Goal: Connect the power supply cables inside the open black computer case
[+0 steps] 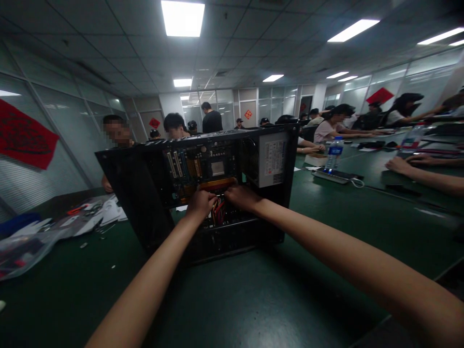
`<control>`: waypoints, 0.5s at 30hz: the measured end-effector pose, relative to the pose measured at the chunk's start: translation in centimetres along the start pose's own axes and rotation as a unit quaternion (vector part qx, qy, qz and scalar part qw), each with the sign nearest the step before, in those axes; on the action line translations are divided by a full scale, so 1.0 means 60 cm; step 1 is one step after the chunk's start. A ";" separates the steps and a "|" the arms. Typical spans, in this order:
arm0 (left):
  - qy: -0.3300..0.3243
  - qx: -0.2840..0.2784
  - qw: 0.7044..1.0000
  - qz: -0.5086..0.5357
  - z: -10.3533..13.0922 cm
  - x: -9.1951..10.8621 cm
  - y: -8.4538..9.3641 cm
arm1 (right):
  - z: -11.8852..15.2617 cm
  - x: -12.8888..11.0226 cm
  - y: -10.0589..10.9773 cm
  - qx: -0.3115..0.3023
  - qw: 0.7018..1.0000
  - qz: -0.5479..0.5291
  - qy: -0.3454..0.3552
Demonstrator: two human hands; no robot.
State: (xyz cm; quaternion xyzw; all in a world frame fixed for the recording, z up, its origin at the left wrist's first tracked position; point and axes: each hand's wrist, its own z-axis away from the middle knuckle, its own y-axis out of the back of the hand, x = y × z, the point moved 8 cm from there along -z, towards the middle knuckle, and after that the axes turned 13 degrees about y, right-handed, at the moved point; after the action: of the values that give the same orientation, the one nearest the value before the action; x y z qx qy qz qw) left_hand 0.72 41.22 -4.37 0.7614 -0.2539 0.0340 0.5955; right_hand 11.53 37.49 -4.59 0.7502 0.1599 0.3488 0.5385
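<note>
A black computer case (224,237) stands on the green table with its open side facing me. Inside are a motherboard (208,162) with pale and orange slots, and a power supply (272,160) with a white label at the upper right. Both hands reach into the case below the motherboard's orange memory slots (217,184). My left hand (200,205) is closed, its fingertips beside a bundle of coloured cables (218,212). Just right of the bundle, my right hand (242,197) is curled closed at the slots' lower right end. Whatever the fingers pinch is hidden.
Plastic bags and loose parts (87,215) lie on the left of the table (250,299). To the right are a water bottle (335,152), a flat dark device (333,175) with a white cable, and another person's hands (398,165). Several people sit around the table.
</note>
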 end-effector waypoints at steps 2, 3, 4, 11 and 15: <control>0.001 0.000 1.000 0.005 -0.002 -0.001 -0.001 | 0.000 0.004 -0.003 0.002 1.000 -0.002 -0.004; 0.001 -0.001 1.000 0.007 -0.003 -0.001 -0.001 | -0.001 0.006 -0.004 0.003 1.000 -0.003 -0.006; 0.000 -0.002 1.000 0.010 -0.004 -0.001 -0.002 | -0.001 0.007 -0.006 0.005 1.000 -0.003 -0.005; 0.015 -0.003 0.999 0.043 -0.008 -0.001 -0.001 | -0.004 0.017 -0.013 0.019 0.999 -0.021 -0.020; 0.018 -0.002 0.999 0.051 -0.007 0.001 -0.001 | -0.004 0.019 -0.011 0.042 0.999 -0.028 -0.016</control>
State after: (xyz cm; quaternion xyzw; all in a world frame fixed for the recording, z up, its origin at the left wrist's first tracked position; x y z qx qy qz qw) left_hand 0.88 41.63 -4.26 0.7455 -0.2819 0.0772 0.5990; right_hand 12.23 38.62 -4.78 0.7728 0.1866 0.3146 0.5187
